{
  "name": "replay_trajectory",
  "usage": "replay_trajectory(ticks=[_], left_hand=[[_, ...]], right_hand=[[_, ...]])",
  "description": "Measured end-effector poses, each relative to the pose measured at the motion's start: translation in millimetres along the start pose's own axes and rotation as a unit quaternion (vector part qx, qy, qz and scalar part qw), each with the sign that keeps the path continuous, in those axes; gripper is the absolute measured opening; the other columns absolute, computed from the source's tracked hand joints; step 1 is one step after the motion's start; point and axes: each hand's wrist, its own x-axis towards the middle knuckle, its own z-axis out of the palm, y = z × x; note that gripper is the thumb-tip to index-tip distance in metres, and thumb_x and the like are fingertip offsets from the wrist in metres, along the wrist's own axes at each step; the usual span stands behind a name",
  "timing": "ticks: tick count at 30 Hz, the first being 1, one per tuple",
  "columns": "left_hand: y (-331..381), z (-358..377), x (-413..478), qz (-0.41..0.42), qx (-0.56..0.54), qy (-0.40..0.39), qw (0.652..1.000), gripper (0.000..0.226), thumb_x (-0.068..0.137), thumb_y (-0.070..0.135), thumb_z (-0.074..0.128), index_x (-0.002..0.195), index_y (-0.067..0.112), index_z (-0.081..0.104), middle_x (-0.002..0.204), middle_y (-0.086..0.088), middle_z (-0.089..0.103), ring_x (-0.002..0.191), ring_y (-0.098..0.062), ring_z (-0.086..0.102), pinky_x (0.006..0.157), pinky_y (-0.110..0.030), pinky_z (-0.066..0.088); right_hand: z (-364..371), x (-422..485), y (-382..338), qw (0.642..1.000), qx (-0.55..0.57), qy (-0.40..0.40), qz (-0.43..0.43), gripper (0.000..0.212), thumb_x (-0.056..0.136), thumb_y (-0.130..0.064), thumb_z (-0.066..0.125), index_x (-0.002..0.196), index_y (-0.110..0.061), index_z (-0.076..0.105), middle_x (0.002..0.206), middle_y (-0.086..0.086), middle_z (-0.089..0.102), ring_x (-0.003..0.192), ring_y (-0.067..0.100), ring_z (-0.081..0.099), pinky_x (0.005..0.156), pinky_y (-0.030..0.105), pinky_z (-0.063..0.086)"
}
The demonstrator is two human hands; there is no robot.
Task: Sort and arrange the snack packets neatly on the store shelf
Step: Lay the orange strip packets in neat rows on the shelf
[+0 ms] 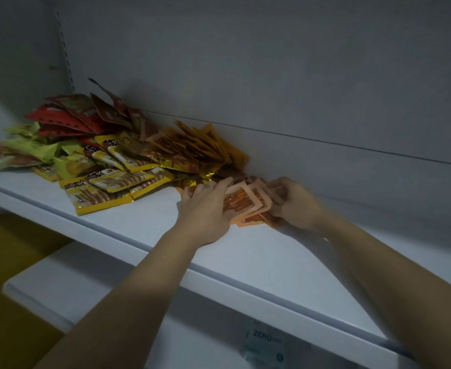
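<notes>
Holding a small stack of orange packets [248, 206] between both hands, flat on the white shelf [245, 262]. On the stack's left edge, the left hand [208, 206], with fingers fairly straight, spread and pressing. On its right edge, the right hand [296, 206], with fingers curled round, gripping. Just beyond the left hand's fingertips, a fanned heap of orange-gold packets [192, 150]. Farther left of that hand, yellow packets [107, 187] — then green packets [27, 150] and red packets [67, 115] behind. Below the right forearm, a label [263, 339] reading ZERO.
</notes>
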Motion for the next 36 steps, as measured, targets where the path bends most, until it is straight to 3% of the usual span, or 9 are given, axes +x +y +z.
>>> replay_trajectory(ticks=[4, 9, 12, 15, 21, 27, 30, 33, 36], left_hand=[[-3, 0, 0, -0.025, -0.074, 0.021, 0.997, 0.070, 0.088, 0.038, 0.070, 0.146, 0.028, 0.032, 0.139, 0.000, 0.048, 0.129, -0.029, 0.045, 0.110, -0.055, 0.032], [-7, -3, 0, -0.022, -0.150, 0.071, 0.986, 0.032, 0.088, 0.045, 0.069, 0.111, 0.025, 0.059, 0.107, 0.002, 0.056, 0.104, -0.026, 0.057, 0.087, -0.049, 0.052], [-11, -5, 3, -0.075, -0.245, 0.111, 0.960, 0.030, 0.091, 0.047, 0.062, 0.108, 0.023, 0.059, 0.104, 0.002, 0.065, 0.098, -0.025, 0.063, 0.084, -0.049, 0.054], [-15, -5, 6, -0.116, -0.282, 0.145, 0.941, 0.026, 0.094, 0.049, 0.058, 0.104, 0.026, 0.055, 0.100, 0.002, 0.066, 0.097, -0.026, 0.064, 0.085, -0.049, 0.055], [-9, -3, 2, -0.048, -0.200, 0.078, 0.976, 0.034, 0.094, 0.057, 0.052, 0.107, 0.025, 0.053, 0.106, 0.003, 0.067, 0.101, -0.026, 0.062, 0.087, -0.051, 0.053], [-9, 0, 1, -0.044, -0.118, 0.047, 0.991, 0.031, 0.096, 0.054, 0.051, 0.104, 0.025, 0.044, 0.108, 0.000, 0.062, 0.101, -0.027, 0.060, 0.087, -0.047, 0.052], [-9, -1, 2, -0.039, -0.100, 0.049, 0.993, 0.030, 0.096, 0.054, 0.050, 0.103, 0.026, 0.043, 0.107, -0.002, 0.064, 0.098, -0.027, 0.060, 0.083, -0.045, 0.053], [-10, -3, 3, -0.038, -0.112, 0.052, 0.992, 0.030, 0.096, 0.054, 0.050, 0.106, 0.027, 0.044, 0.106, 0.001, 0.063, 0.097, -0.023, 0.061, 0.081, -0.042, 0.054], [-9, -2, 2, -0.032, -0.118, 0.044, 0.992, 0.031, 0.094, 0.055, 0.050, 0.108, 0.029, 0.042, 0.103, 0.008, 0.058, 0.093, -0.017, 0.060, 0.075, -0.035, 0.052]], right_hand=[[1, 1, -5, 0.998, 0.051, 0.003, 0.042, 0.069, 0.080, -0.001, 0.070, 0.140, -0.015, 0.039, 0.108, 0.008, 0.062, 0.104, 0.030, 0.062, 0.087, 0.041, 0.053], [-8, 3, -3, 0.995, 0.049, 0.052, 0.075, 0.018, 0.076, 0.005, 0.060, 0.085, -0.010, 0.065, 0.079, 0.008, 0.064, 0.079, 0.028, 0.063, 0.064, 0.029, 0.049], [-16, 4, 7, 0.985, 0.064, 0.122, 0.102, 0.001, 0.083, -0.008, 0.064, 0.082, -0.008, 0.065, 0.076, 0.008, 0.065, 0.077, 0.029, 0.063, 0.061, 0.030, 0.045], [-22, 6, 22, 0.976, 0.075, 0.170, 0.113, 0.017, 0.092, -0.024, 0.066, 0.085, -0.008, 0.063, 0.079, 0.007, 0.066, 0.080, 0.029, 0.063, 0.060, 0.030, 0.042], [-15, 9, 38, 0.993, -0.018, 0.043, 0.106, 0.027, 0.099, -0.031, 0.056, 0.104, -0.007, 0.068, 0.103, 0.013, 0.068, 0.092, 0.027, 0.060, 0.076, 0.032, 0.042], [-27, 17, 23, 0.980, -0.166, 0.001, 0.111, 0.023, 0.090, -0.040, 0.061, 0.087, -0.017, 0.060, 0.085, 0.001, 0.059, 0.076, 0.020, 0.054, 0.064, 0.029, 0.041], [-31, 18, 24, 0.981, -0.143, -0.004, 0.129, 0.021, 0.087, -0.034, 0.065, 0.087, -0.014, 0.068, 0.081, 0.002, 0.062, 0.067, 0.013, 0.053, 0.055, 0.026, 0.038], [-33, 13, 29, 0.980, -0.116, 0.046, 0.153, 0.025, 0.087, -0.035, 0.066, 0.087, -0.010, 0.068, 0.083, 0.005, 0.063, 0.076, 0.022, 0.057, 0.063, 0.028, 0.039], [-33, 8, 30, 0.979, -0.109, 0.019, 0.173, 0.028, 0.089, -0.037, 0.066, 0.076, -0.013, 0.061, 0.079, 0.003, 0.058, 0.077, 0.021, 0.054, 0.068, 0.028, 0.039]])
